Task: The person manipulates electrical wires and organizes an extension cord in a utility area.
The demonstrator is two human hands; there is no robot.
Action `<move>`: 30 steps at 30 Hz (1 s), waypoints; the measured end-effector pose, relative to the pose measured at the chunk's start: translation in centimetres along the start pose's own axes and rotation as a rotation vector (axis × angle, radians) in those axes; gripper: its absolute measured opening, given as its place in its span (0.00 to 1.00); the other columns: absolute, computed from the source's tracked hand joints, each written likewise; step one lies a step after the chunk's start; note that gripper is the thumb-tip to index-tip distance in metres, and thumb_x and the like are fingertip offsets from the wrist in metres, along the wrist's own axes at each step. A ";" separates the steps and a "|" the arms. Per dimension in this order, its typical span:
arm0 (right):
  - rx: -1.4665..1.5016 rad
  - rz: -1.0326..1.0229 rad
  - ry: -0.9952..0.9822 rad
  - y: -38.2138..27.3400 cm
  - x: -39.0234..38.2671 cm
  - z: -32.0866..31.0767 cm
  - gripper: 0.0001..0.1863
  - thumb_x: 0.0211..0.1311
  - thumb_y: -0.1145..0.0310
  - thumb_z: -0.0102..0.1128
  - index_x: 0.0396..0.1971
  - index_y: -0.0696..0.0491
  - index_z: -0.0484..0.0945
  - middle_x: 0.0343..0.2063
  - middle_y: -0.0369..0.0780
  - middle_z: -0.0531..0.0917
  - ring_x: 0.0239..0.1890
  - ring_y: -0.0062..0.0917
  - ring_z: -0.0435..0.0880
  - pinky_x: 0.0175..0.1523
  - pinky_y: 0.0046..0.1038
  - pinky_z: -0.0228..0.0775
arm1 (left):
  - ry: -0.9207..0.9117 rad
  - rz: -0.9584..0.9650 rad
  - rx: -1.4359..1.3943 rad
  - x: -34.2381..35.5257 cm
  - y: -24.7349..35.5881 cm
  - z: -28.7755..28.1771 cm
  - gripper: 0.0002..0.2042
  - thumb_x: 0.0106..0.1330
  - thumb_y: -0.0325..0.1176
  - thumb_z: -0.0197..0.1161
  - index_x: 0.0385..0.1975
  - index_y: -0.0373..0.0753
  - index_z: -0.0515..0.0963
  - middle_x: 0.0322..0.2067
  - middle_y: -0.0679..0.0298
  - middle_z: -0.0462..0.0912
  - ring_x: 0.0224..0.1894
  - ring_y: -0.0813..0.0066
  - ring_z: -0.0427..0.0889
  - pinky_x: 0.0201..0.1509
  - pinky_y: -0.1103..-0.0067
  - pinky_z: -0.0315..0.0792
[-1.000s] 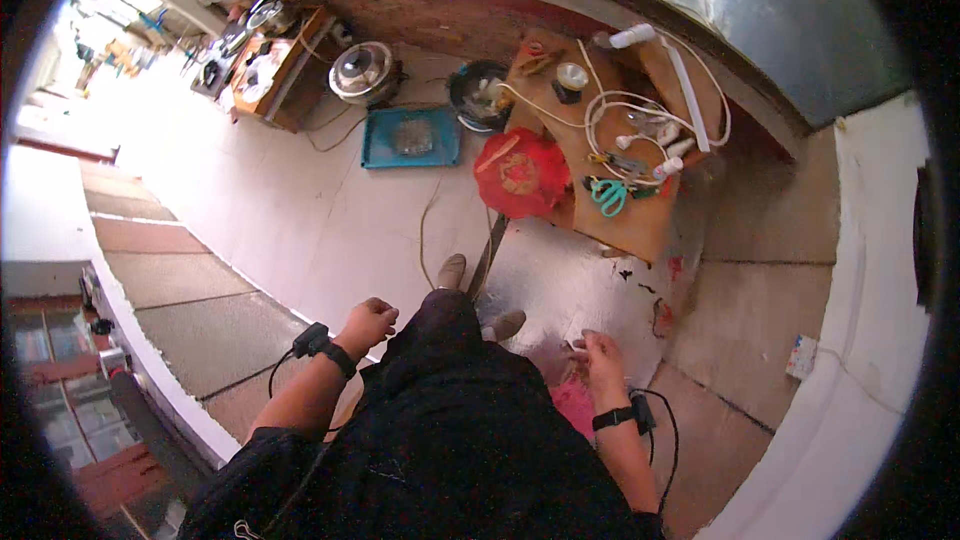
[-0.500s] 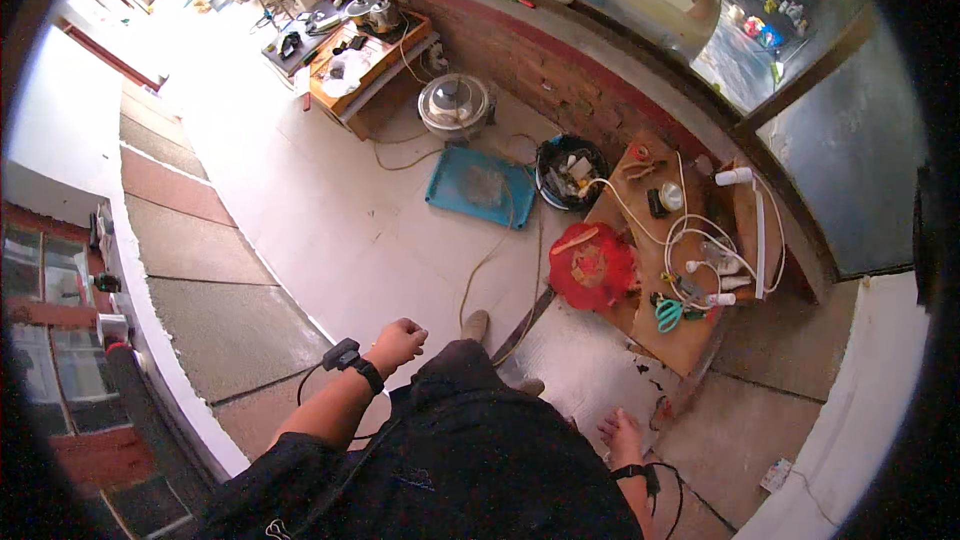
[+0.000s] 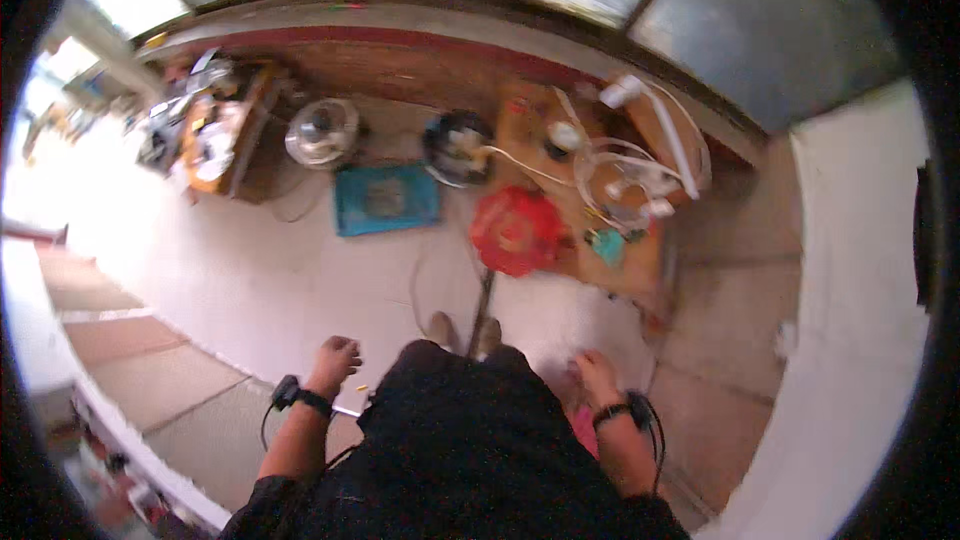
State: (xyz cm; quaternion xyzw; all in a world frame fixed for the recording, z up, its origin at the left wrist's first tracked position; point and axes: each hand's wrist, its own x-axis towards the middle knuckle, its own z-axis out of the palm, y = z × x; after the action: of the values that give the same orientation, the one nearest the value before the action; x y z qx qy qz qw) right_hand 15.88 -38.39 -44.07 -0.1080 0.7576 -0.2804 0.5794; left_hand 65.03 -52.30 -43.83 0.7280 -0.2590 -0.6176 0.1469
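Observation:
My left hand (image 3: 338, 358), its fingers loosely curled, hangs beside my dark clothing at the lower left; whether it holds anything is unclear. My right hand (image 3: 590, 374) is low at the other side, over pale floor, its fingers smeared by motion. Ahead of my feet, a red round object (image 3: 516, 230) lies at the near side of a wooden board (image 3: 624, 272) bearing white cables, a small teal item (image 3: 605, 245) and blurred odds and ends. A blue tray (image 3: 356, 215) lies left of it.
Behind the tray are a metal lidded pot (image 3: 320, 120) and a dark bucket (image 3: 455, 145). A cluttered wooden table (image 3: 242, 145) is at the back left, below a window ledge (image 3: 410, 15). Paved strips run along both sides, and a white wall (image 3: 850, 240) is at the right.
My view has swung rightward since half a second ago, so the furniture appears farther left and the picture is more blurred. My feet appear closer together, and both hands still hang low.

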 end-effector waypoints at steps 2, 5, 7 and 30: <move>-0.016 -0.139 0.077 12.3 3.8 -7.4 0.18 0.65 0.57 0.57 0.45 0.56 0.73 0.36 0.41 0.79 0.34 0.31 0.81 0.35 0.32 0.73 | -0.081 0.037 0.084 0.0 3.0 3.5 0.14 0.64 0.36 0.58 0.42 0.31 0.74 0.32 0.58 0.81 0.31 0.72 0.83 0.31 0.77 0.76; -0.019 -0.032 -0.013 10.4 6.0 -6.5 0.17 0.65 0.58 0.57 0.45 0.54 0.72 0.35 0.41 0.79 0.33 0.31 0.81 0.34 0.32 0.73 | 0.074 0.070 0.048 -1.6 1.7 2.1 0.14 0.63 0.37 0.60 0.40 0.31 0.75 0.30 0.59 0.81 0.30 0.72 0.83 0.31 0.78 0.76; 0.085 0.122 -0.014 7.9 6.3 -5.0 0.16 0.64 0.59 0.57 0.45 0.53 0.72 0.35 0.43 0.79 0.32 0.32 0.81 0.32 0.32 0.73 | 0.161 0.052 0.003 -3.1 1.2 0.6 0.14 0.63 0.36 0.60 0.39 0.31 0.75 0.30 0.59 0.81 0.29 0.72 0.83 0.30 0.78 0.76; -0.269 -0.073 -0.326 -23.6 7.6 42.7 0.14 0.64 0.59 0.59 0.42 0.52 0.73 0.32 0.38 0.80 0.30 0.26 0.82 0.31 0.27 0.73 | 0.499 0.025 -0.297 5.8 1.2 -34.3 0.12 0.62 0.35 0.60 0.38 0.32 0.75 0.29 0.60 0.80 0.27 0.73 0.82 0.26 0.79 0.75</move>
State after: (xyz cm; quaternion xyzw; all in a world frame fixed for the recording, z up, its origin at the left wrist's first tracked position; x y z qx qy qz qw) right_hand 49.88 -74.24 -44.65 -0.2556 0.6802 -0.1761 0.6641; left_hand 98.84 -60.16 -41.31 0.8247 -0.1305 -0.4486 0.3188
